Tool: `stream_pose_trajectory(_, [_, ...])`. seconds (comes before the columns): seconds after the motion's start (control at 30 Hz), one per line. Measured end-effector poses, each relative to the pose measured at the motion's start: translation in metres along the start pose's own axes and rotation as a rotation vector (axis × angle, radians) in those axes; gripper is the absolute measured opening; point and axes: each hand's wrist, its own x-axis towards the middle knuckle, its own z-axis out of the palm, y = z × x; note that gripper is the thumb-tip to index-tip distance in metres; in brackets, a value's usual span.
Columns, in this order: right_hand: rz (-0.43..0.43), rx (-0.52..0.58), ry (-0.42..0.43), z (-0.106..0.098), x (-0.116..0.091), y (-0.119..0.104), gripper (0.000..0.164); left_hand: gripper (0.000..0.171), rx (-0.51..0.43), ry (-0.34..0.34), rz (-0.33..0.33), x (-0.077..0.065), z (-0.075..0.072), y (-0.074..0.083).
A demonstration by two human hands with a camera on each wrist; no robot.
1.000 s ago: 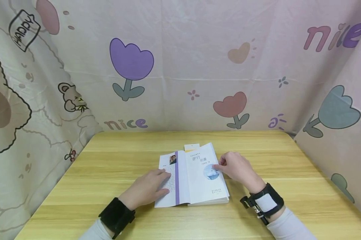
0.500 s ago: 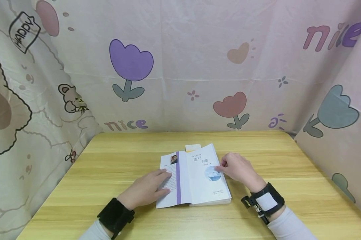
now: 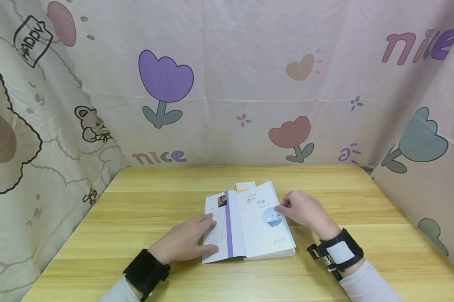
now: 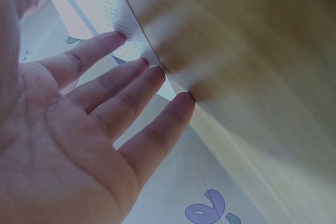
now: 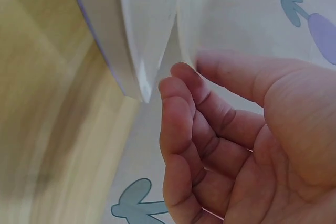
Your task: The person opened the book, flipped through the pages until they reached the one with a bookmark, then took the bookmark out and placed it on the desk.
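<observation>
White paperback book w/ a purple stripe on its flap [image 3: 245, 245] lies open, centre-front. Right hand [image 3: 306, 212] pinches its white title leaf [image 5: 187, 19] btwn thumb & index at the outer edge; R wrist view shows it parted from the pgs below. Left hand [image 3: 185, 239] lies w/ fingers spread, extended, tips on the flap's outer edge. White card w/ yellow edge [image 3: 245, 185] sticks out behind the book. Vs 1 sec ago: book, card & right hand a bit further R, same spread showing, so prob. a nudge, no pg turned. Under it: pale wooden table [image 3: 136, 201]; behind: pinkish cloth w/ printed tulips [image 3: 227, 54].
</observation>
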Motion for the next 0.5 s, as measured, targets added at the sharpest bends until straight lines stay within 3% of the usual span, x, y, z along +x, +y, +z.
stream_pose_trajectory(0.2, [-0.045,-0.005,0.036,-0.008,0.000,-0.003,0.023,0.067,0.012,0.027,0.008,0.000,0.001,-0.002])
stream_pose_trajectory(0.5, [-0.114,0.072,-0.018,-0.015,-0.001,-0.009,0.018,0.070,-0.006,0.023,-0.043,0.002,-0.001,-0.005])
